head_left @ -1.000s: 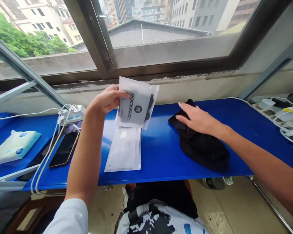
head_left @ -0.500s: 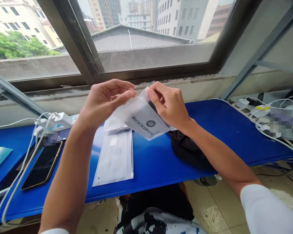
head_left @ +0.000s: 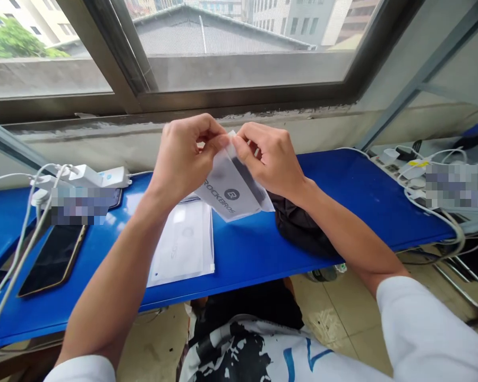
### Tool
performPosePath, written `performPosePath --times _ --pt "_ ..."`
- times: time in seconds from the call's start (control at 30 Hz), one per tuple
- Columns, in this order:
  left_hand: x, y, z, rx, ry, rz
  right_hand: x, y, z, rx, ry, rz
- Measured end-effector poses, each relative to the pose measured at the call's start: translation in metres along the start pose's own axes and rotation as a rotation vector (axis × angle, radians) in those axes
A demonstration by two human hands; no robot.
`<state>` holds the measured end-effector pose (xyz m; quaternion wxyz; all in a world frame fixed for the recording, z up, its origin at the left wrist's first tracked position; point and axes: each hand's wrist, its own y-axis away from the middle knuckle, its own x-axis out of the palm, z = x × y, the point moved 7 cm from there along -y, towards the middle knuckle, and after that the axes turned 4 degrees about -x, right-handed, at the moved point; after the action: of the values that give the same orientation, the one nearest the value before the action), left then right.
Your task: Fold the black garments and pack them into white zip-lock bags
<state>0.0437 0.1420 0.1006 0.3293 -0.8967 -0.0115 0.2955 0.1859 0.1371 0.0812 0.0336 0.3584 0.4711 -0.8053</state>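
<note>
A frosted plastic bag (head_left: pixel 227 183) printed ROCKBROS hangs tilted above the blue table, with something dark showing through its right side. My left hand (head_left: pixel 191 156) pinches its upper edge between thumb and forefinger. Close beside it, my right hand (head_left: pixel 265 156) grips the same edge near the top corner. Below the left forearm lies a stack of similar flat bags (head_left: pixel 183 244), partly covered by the arm and the held bag. Black fabric (head_left: pixel 302 225) rests on the table under my right forearm, which hides part of it.
On the left of the blue table (head_left: pixel 247 254) lie a phone (head_left: pixel 53 260) and a white power strip (head_left: pixel 90 175) with cables. More chargers and cords (head_left: pixel 414 170) sit at the right. A window (head_left: pixel 231 69) rises behind the table.
My left hand has closed on the bag's upper edge, next to the right hand. The bag has turned somewhat, showing more of its dark contents. The view has shifted slightly.
</note>
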Motion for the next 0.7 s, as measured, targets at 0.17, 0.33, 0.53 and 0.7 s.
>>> performPosePath --times 0.17,0.33,0.53,0.7 --pt "-0.039 -0.012 0.038 -0.069 0.056 -0.381 -0.005 -0.002 0.000 -0.043 -0.062 0.116" --pt "-0.092 -0.018 0.069 -0.016 -0.053 -0.574 -0.014 0.000 0.002 -0.071 -0.106 0.294" --pt "-0.053 -0.013 0.042 0.086 -0.009 -0.395 -0.013 0.000 0.002 -0.032 -0.329 0.280" --pt "-0.011 -0.006 0.027 0.122 -0.003 -0.180 0.014 0.005 0.001 -0.031 -0.312 0.398"
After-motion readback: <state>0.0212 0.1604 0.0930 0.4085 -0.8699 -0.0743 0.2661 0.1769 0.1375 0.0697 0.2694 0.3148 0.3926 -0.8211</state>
